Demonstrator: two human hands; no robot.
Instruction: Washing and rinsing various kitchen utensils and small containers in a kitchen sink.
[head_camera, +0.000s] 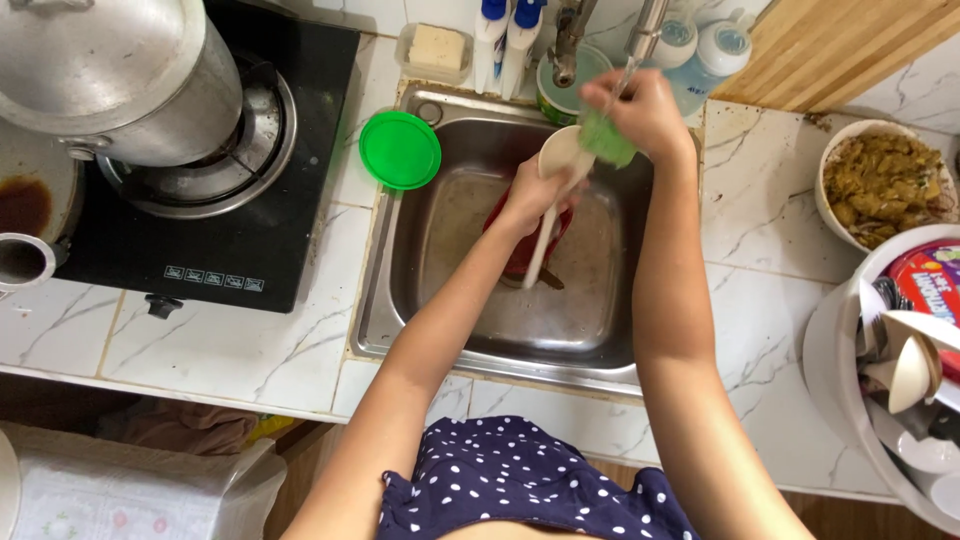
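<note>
At far left, a large metal pot (110, 75) on a black stove (215, 235), cut off by the top edge. Next to it, a round green lid (400, 150) lying flat on the marble desk (250, 350), just at the rim of the steel sink (385, 300). Over the basin, the left hand (530, 195) with fingers wrapped around the handle of a cream ladle (556, 165), bowl end raised, handle slanting down toward the basin floor. Beneath that hand, something red (520, 262), mostly hidden by wrist and ladle; kind not clear. Just right of the ladle bowl and touching it, a green sponge (607, 138), pinched in the curled fingers of the right hand (640, 110), directly under the tap (640, 35). Behind the sink, bottles and a soap block, tops cut off. Further right, a bowl of brownish food (880, 185) on the desk, well apart from both hands. At far right, a white basin (835, 370) of crockery, partly out of view, contents jumbled and hard to sort out.
</note>
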